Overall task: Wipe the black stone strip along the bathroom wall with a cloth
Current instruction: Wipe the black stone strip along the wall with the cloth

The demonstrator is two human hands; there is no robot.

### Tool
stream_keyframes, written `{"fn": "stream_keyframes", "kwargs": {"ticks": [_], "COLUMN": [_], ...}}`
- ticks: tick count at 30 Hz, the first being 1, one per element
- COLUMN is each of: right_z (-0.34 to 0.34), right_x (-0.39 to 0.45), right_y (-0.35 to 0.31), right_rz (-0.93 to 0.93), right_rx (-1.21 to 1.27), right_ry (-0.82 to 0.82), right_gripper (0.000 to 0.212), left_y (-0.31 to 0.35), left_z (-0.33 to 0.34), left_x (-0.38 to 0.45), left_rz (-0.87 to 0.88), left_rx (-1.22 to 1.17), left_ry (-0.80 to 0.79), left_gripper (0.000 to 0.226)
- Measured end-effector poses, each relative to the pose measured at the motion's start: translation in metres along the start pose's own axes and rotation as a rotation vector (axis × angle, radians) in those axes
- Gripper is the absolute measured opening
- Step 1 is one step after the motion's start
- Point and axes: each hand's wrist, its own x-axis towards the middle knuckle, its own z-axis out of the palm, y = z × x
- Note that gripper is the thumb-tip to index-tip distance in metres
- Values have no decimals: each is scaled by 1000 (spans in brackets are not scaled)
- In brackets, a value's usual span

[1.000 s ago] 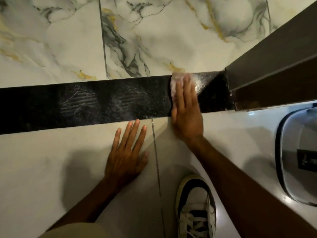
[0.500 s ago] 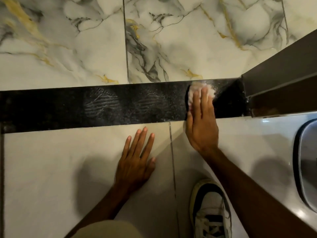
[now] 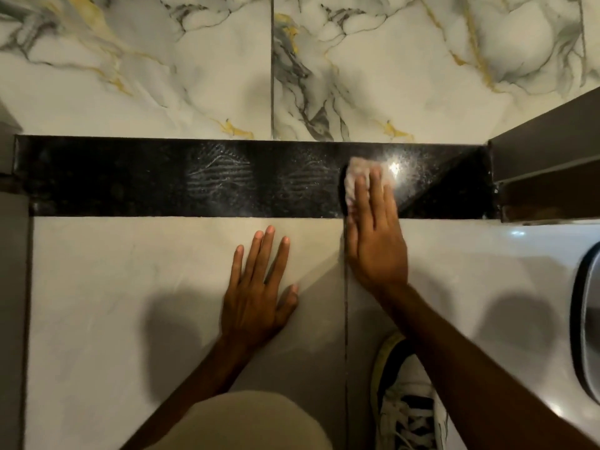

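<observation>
A black stone strip (image 3: 162, 180) runs left to right between the marbled tiles above and the pale tiles below. Dusty ribbed shoe prints mark its middle. My right hand (image 3: 376, 241) lies flat, fingers pressing a small pale cloth (image 3: 355, 168) onto the strip right of centre. A bright glare sits just right of the cloth. My left hand (image 3: 259, 287) rests flat on the pale tile below the strip, fingers spread, holding nothing.
A dark brown door frame (image 3: 545, 177) ends the strip on the right. A grey rounded bin (image 3: 587, 319) stands at the right edge. My black-and-white sneaker (image 3: 406, 401) is planted below my right arm, and my knee (image 3: 246, 423) fills the bottom centre.
The view has shifted left, showing the strip's left end. My right hand and the cloth have slid left, away from the door frame. My left hand has stayed in place.
</observation>
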Motion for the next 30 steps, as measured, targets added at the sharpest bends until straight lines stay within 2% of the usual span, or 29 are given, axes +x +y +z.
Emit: {"fn": "stream_keyframes", "kwargs": {"ticks": [3,5,7,8,9,11,13,14,15,18,22,24,26,28,30], "right_z": [-8,-4,4,10,16,27,29,27,22,8,14,27,37,39,30], "right_x": [-35,-17,20,39,53,60,38,21,2,-29,20,51,61,44,14], "right_y": [9,3,-16,-28,-41,-59,-63,-59,-52,-36,-60,-83,-101,-105,-90], "right_rz": [53,164,334,350,293,42,-167,-211,-200,6,243,174,-22,-224,-326], "right_rx": [-24,-71,-7,15,6,-26,-19,-19,-28,-116,-85,-48,-10,5,8], "right_ry": [21,59,108,108,90,16,-65,-82,-89,-43,42,-3,-67,-135,-178], "right_gripper": [64,63,67,68,68,66,62,61,60,61,63,66,65,63,62], "left_y": [4,4,3,2,1,0,-2,-5,-8,-21,-28,-28,-30,-37,-47], "left_z": [-5,-3,0,1,2,3,1,-1,-3,-6,-3,-1,0,-2,-8], "left_x": [1,1,-1,-2,-2,-3,-5,-7,-10,-22,-26,-27,-28,-34,-41], "left_rz": [-4,-17,-56,-91,-126,-161,-158,-156,-161,-227,-281,-292,-302,-324,-353], "left_rx": [3,3,-4,-1,0,-1,17,22,22,18,15,22,23,42,59], "left_ry": [5,6,13,17,21,32,37,45,57,85,119,140,156,154,137], "left_gripper": [75,76,78,79,81,82,81,80,79,77,78,77,76,75,75]}}
